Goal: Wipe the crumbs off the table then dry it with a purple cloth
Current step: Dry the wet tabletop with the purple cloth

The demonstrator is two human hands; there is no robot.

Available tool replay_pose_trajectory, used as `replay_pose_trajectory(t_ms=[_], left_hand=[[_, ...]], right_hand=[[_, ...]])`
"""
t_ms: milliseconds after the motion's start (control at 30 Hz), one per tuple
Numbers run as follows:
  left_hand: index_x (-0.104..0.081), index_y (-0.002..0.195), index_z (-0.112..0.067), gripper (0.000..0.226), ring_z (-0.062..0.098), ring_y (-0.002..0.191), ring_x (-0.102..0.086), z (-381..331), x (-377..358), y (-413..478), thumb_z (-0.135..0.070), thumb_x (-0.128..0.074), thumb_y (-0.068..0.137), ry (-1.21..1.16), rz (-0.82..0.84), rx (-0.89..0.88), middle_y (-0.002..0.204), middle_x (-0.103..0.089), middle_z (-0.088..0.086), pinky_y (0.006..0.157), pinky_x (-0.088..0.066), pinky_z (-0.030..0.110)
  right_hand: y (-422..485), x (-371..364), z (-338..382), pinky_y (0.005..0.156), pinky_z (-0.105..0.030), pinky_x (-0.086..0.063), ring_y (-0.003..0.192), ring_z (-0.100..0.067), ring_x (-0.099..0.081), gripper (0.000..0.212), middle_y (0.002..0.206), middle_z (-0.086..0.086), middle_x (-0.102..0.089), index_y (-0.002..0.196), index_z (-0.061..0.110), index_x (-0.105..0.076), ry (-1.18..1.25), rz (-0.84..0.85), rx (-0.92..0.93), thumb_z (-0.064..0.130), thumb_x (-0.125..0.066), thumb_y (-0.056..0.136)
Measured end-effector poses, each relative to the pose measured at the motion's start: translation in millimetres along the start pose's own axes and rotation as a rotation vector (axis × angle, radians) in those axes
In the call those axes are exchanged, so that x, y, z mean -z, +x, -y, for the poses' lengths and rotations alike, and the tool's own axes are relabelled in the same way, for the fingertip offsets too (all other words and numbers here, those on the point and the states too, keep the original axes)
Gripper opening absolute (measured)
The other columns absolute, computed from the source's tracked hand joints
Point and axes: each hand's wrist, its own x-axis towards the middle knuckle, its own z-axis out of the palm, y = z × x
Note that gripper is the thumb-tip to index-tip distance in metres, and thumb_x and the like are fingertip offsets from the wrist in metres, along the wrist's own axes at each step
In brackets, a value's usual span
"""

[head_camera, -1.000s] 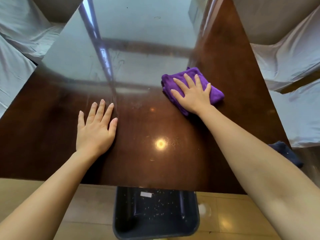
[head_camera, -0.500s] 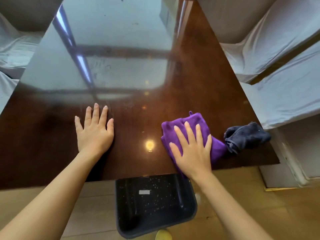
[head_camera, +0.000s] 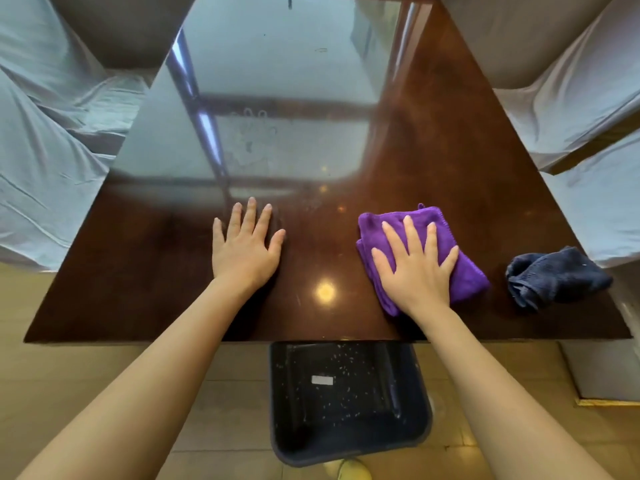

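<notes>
A folded purple cloth (head_camera: 381,230) lies on the glossy dark brown table (head_camera: 433,140), near the front edge right of centre. My right hand (head_camera: 415,268) presses flat on top of it, fingers spread. My left hand (head_camera: 246,251) rests flat on the bare tabletop to the left, fingers apart, holding nothing. A crumpled dark blue cloth (head_camera: 557,277) sits at the table's front right corner, just right of the purple cloth and apart from it.
A black bin (head_camera: 346,400) holding several pale crumbs stands on the floor under the table's front edge. Chairs draped in white covers flank the table on the left (head_camera: 52,140) and on the right (head_camera: 571,98). A smeared handprint shows mid-table.
My right hand has drawn the purple cloth from mid-table back toward the front edge, next to the dark blue cloth. My left hand has stayed flat in place.
</notes>
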Motion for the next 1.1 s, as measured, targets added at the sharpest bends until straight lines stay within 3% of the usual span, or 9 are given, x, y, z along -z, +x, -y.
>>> replay_pose_trajectory(t_ms=[467,633,767,900,1000,1100], left_hand=[[-0.008,0.145,-0.032,0.058,0.016,0.145,0.004,45.5,-0.5,-35.4,-0.052,-0.016,0.092,0.005,-0.08,-0.062,0.158,-0.003,-0.003,0.117,0.004,0.045],[-0.009,0.145,-0.031,0.058,0.017,0.145,0.003,44.1,-1.0,-35.9,-0.052,-0.016,0.091,-0.001,-0.092,-0.078,0.158,-0.004,-0.002,0.117,0.003,0.046],[-0.009,0.145,-0.031,0.059,0.017,0.145,0.002,43.7,-2.5,-35.6,-0.053,-0.015,0.091,-0.002,-0.09,-0.084,0.158,-0.005,-0.001,0.117,0.003,0.046],[-0.012,0.145,-0.03,0.059,0.016,0.145,0.003,44.1,4.5,-35.8,-0.053,-0.019,0.092,-0.138,-0.068,-0.099,0.158,-0.006,-0.001,0.117,0.006,0.047],[-0.017,0.145,-0.03,0.064,0.01,0.144,0.003,33.2,17.1,-45.3,-0.057,-0.024,0.087,-0.365,-0.077,-0.341,0.156,-0.009,-0.005,0.116,0.006,0.038],[-0.007,0.142,-0.035,0.072,0.007,0.143,0.004,18.9,23.1,-62.5,-0.065,-0.032,0.081,-0.304,0.073,-0.697,0.153,-0.008,-0.012,0.117,0.004,0.032]], right_hand=[[-57.4,-8.4,106.2,0.11,-0.065,0.002,0.143,-0.036,0.001,0.06,0.158,-0.003,-0.008,0.145,0.033,-0.011,0.022,0.036,0.215,0.058,-0.017,0.091],[-66.6,0.1,91.3,0.115,-0.057,0.004,0.144,-0.025,0.009,0.07,0.157,0.003,0.003,0.146,0.034,-0.004,0.076,0.088,0.376,0.067,-0.017,0.085],[-72.1,12.3,63.4,0.117,-0.047,0.007,0.143,-0.021,0.017,0.094,0.157,-0.005,0.01,0.147,0.023,0.003,0.036,0.164,0.308,0.08,-0.019,0.075],[-86.9,7.2,79.3,0.118,-0.046,0.004,0.142,-0.029,0.016,0.094,0.156,-0.014,0.013,0.145,0.014,0.01,0.023,0.178,0.27,0.074,-0.02,0.079],[-92.1,5.2,84.3,0.118,-0.046,0.003,0.142,-0.03,0.015,0.091,0.156,-0.013,0.011,0.145,0.013,0.008,0.055,0.17,0.294,0.07,-0.025,0.082],[-96.9,5.7,80.5,0.117,-0.044,0.004,0.143,-0.027,0.011,0.086,0.157,-0.011,0.006,0.146,0.013,0.002,0.099,0.177,0.387,0.053,-0.046,0.087]])
